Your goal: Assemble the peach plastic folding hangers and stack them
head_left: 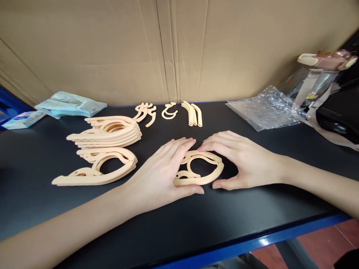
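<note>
A beige plastic folding hanger lies folded on the black table between my hands. My left hand covers its left end, fingers stretched out past the back edge and thumb in front. Around the right end curves my right hand, its fingertips at the hanger's back edge and its thumb apart from the fingers, on the table. Neither hand is closed around the hanger. To the left, folded hangers are piled in a rear stack and a front stack.
Behind are loose hanger hooks, one separate hook piece and several curved arms. Tissue packs sit at back left. A clear plastic bag and a strapped bottle stand right, before a cardboard wall.
</note>
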`<state>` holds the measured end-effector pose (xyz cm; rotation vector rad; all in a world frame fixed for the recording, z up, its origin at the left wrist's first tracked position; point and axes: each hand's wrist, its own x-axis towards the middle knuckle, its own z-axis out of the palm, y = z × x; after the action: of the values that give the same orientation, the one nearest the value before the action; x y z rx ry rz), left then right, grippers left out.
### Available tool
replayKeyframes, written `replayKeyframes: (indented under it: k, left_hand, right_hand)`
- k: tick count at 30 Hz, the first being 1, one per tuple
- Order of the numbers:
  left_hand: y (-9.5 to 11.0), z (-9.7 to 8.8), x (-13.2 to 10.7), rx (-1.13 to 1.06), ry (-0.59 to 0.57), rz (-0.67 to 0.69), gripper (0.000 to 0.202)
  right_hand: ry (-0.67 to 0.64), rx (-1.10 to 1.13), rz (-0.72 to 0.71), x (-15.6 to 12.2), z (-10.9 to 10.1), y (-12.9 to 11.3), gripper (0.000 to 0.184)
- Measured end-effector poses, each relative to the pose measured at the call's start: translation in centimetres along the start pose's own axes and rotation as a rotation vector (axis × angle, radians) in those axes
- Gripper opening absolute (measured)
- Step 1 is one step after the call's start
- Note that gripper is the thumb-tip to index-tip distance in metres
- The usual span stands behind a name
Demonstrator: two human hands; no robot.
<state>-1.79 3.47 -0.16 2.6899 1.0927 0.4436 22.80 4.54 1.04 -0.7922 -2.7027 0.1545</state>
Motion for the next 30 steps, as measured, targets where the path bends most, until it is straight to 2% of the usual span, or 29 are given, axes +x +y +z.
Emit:
replayKeyframes:
  k: [6,14,18,23,27,30]
  left_hand:
    - [0.0,0.1,0.1,-0.005,-0.006,0.002,0.09]
    - [0.2,-0.2,-0.2,0.074,0.096,0.114,0.078]
    - [0.9,-1.0,-0.1,0.106,0.107,0.115,0.068]
    - [1.7,-3.1,-0.3,0.205,0.145,0.127,0.06]
    - [1.1,-5.7,-1.2,0.255,0.232,0.042,0.055]
    - [-0.3,-7.5,-2.7,0.316,0.211,-0.031,0.051]
  right_hand:
    - [0.03,-0.001,0.019,0.0,-0.1,0.0,0.047]
    - [0.175,-0.055,-0.061,0.0,0.4,-0.3,0.04]
    - [0.174,-0.091,-0.081,-0.1,0.5,-0.6,0.039]
    - [0.172,-0.105,-0.095,-0.4,-0.3,-0.4,0.058]
    - [0.21,-0.101,-0.043,-0.5,-0.9,0.2,0.048]
    - [0.178,-0.093,-0.021,-0.4,-0.7,0.6,0.039]
